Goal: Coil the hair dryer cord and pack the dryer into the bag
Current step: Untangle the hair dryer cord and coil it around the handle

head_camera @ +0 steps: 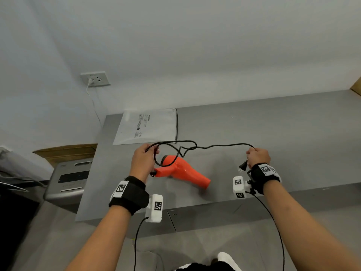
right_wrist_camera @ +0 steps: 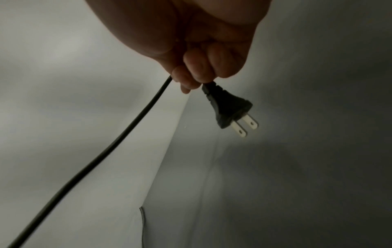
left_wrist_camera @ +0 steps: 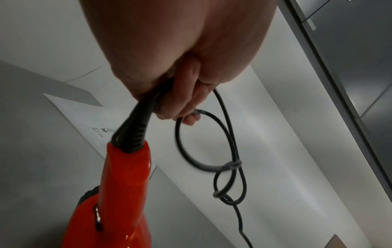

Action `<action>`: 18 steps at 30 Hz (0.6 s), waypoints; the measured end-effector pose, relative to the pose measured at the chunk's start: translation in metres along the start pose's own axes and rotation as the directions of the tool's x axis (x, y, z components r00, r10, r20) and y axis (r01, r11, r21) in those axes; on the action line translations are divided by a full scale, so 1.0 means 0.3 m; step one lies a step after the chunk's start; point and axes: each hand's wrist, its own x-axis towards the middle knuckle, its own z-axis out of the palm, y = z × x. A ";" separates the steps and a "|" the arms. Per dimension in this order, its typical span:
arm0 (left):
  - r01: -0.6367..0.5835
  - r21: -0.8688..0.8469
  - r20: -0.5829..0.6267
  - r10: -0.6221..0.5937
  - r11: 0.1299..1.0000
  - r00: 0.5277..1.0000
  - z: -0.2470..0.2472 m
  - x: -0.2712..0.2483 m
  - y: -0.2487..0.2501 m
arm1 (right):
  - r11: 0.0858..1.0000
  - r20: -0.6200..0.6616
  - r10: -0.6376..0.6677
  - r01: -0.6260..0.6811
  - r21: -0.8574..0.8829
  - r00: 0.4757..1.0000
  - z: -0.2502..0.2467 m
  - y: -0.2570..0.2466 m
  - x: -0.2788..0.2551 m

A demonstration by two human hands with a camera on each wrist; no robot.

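Note:
An orange hair dryer [head_camera: 183,172] lies on the grey table [head_camera: 273,137], nozzle toward the front right. Its black cord [head_camera: 220,145] runs in the air between my hands. My left hand [head_camera: 143,160] grips a loop of cord beside the dryer's handle; in the left wrist view the fingers [left_wrist_camera: 186,107] curl round the cord [left_wrist_camera: 222,151] above the orange handle [left_wrist_camera: 127,167]. My right hand [head_camera: 257,156] holds the cord's other end, with the two-pin plug [head_camera: 242,166] hanging below it. The right wrist view has the plug [right_wrist_camera: 231,110] sticking out under my fist [right_wrist_camera: 203,70]. A flat white bag [head_camera: 146,127] lies behind the dryer.
A wall socket [head_camera: 95,79] with a white lead plugged in sits on the wall at left. A grey machine [head_camera: 72,178] and a cardboard box [head_camera: 66,152] stand left of the table. Another box corner [head_camera: 356,87] shows at far right.

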 end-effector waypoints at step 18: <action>-0.013 -0.367 0.311 0.135 0.930 0.941 0.080 -0.082 0.158 | 0.875 0.898 -0.285 0.473 0.101 0.335 0.256 -0.224 -0.470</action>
